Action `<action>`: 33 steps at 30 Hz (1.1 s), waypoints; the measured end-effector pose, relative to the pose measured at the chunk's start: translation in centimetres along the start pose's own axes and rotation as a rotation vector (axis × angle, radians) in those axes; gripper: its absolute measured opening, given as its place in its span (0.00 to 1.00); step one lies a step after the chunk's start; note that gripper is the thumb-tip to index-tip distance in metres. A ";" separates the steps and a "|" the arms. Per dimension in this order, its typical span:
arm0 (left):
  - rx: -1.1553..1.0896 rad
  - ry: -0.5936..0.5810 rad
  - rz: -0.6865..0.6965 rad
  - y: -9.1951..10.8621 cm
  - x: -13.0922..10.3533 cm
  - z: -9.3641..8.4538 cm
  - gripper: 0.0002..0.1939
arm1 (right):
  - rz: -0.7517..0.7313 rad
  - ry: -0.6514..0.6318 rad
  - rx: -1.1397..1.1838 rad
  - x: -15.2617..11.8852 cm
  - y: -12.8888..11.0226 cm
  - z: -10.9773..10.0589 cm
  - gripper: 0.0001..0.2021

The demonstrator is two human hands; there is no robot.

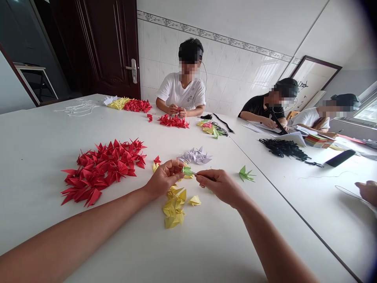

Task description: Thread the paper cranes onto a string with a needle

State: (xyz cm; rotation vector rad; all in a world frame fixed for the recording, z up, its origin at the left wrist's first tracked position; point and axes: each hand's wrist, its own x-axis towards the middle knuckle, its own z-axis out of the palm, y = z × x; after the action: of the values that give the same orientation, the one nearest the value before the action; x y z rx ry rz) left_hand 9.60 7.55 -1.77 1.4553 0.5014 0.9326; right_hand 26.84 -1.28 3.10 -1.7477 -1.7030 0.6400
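Pinched in my left hand (166, 176) is a small green folded-paper crane (187, 171). My right hand (219, 184) is closed on a thin, dark, pointed tool (194, 174) whose tip meets the crane; its kind is too small to make out. Yellow paper cranes (174, 208) lie under and in front of my hands, with a single yellow crane (194, 201) beside them. Just beyond my fingers is a cluster of white cranes (196, 156). Another green crane (246, 174) rests to the right. A big heap of red cranes (107, 167) spreads out at left.
Across the white table (44, 137) a person in a white shirt (182, 92) handles red cranes (173, 121). Two more people sit at right, near black cords (282, 148) and a black phone-like slab (341, 158). Another person's hand (367, 192) shows at the right edge.
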 end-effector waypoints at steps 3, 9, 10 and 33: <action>0.072 0.012 0.006 -0.1 -0.1 0.1 0.13 | -0.006 0.038 -0.048 -0.2 -0.1 -0.4 0.13; 0.195 -0.086 0.026 -0.3 -0.6 0.1 0.10 | -0.080 0.003 -0.112 -0.6 -1.0 0.3 0.14; 0.220 -0.098 0.034 -0.3 -0.7 0.1 0.10 | -0.079 0.000 -0.120 -0.7 -1.1 0.4 0.15; 0.346 -0.117 0.035 -0.4 -0.9 0.3 0.08 | -0.043 -0.008 -0.204 -0.9 -1.6 0.5 0.17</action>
State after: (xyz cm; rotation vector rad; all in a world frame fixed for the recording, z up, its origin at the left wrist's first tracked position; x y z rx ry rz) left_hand 9.38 6.68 -2.34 1.8251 0.5718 0.8085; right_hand 25.33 -2.19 3.77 -1.8422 -1.8615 0.4676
